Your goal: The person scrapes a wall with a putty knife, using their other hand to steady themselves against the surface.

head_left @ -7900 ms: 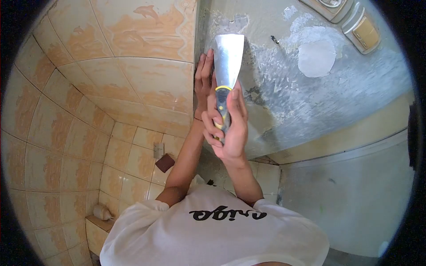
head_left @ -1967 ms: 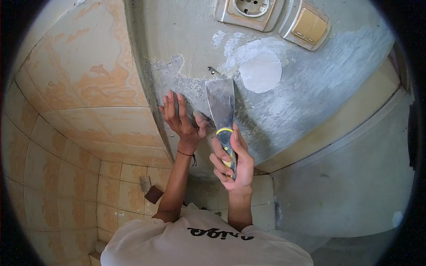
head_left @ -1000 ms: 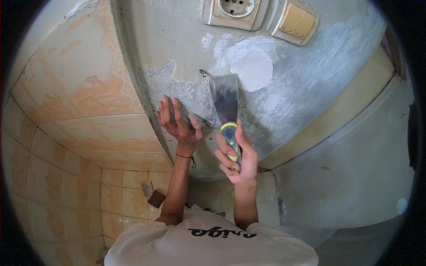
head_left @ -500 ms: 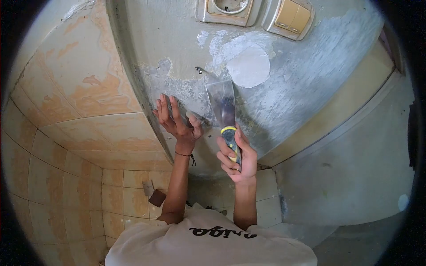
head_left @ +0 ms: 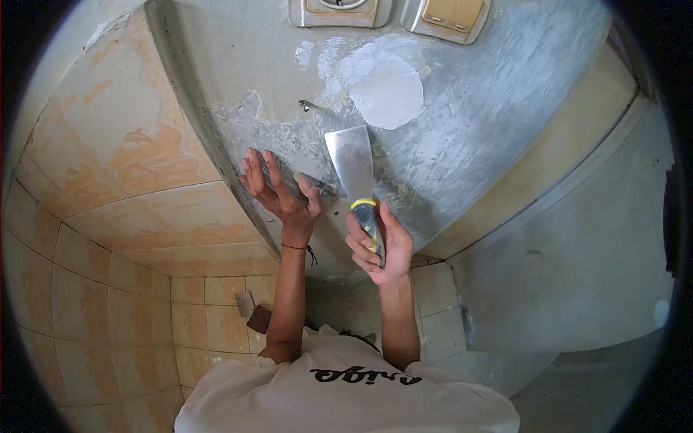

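Observation:
My right hand (head_left: 382, 242) is wrapped round the black and yellow handle of a putty knife (head_left: 352, 162), its metal blade pointing up the wall. The blade's tip is just below and left of a round white patch of filler (head_left: 390, 92). My left hand (head_left: 281, 191), fingers spread, is at the rough grey wall (head_left: 289, 148), left of the blade, holding nothing. A small metal hook or screw (head_left: 304, 105) sticks out of the wall above the blade.
A socket (head_left: 339, 13) and a double light switch (head_left: 447, 13) are at the top. Orange-patterned tiles (head_left: 137, 137) cover the wall at left. On the tiled floor lies a small brown block (head_left: 259, 319). A pale ledge (head_left: 556, 173) runs along the right.
The view has shifted, so the wall sits slightly higher and further left. The putty knife has turned, its blade now shining brighter. My left hand remains spread at the wall.

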